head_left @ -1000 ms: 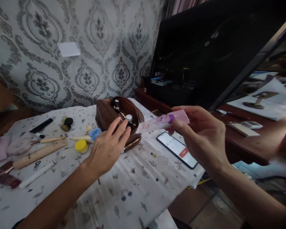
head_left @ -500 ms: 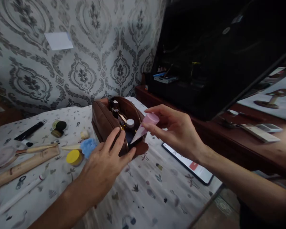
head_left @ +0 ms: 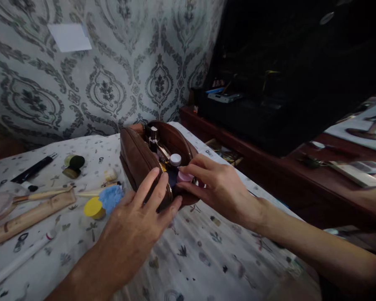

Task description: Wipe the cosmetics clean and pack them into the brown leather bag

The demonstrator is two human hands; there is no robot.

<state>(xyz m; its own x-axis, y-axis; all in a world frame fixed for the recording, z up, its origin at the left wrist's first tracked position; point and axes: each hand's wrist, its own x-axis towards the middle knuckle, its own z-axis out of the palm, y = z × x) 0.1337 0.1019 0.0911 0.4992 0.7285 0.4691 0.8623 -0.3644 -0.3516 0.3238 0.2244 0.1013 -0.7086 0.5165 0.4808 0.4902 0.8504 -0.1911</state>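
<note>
A brown zip-up toiletry bag (head_left: pixel 137 152) lies open on the bed-like patterned cloth, its zipper edge parted. My left hand (head_left: pixel 141 215) is closed on the bag's near rim, fingers over the zipper and thumb at the front end. My right hand (head_left: pixel 221 188) pinches a pink tube (head_left: pixel 184 177) down in the front of the opening; most of the tube is hidden by the bag and fingers. Beside it inside the bag stand a white-capped bottle (head_left: pixel 175 159) and a dark bottle with a silver cap (head_left: pixel 153 134).
On the cloth to the left lie a yellow round container (head_left: pixel 94 207), a blue crumpled piece (head_left: pixel 111 197), a tan tube (head_left: pixel 31 217), a white stick (head_left: pixel 21 261) and a black slim item (head_left: pixel 34 168). At the right, a dark-red cabinet (head_left: pixel 250 161) carries a large black screen (head_left: pixel 288 75).
My right hand has moved down with the pink tube, from above the rim into the bag's front. My left hand keeps its grip on the bag. The phone is now mostly hidden.
</note>
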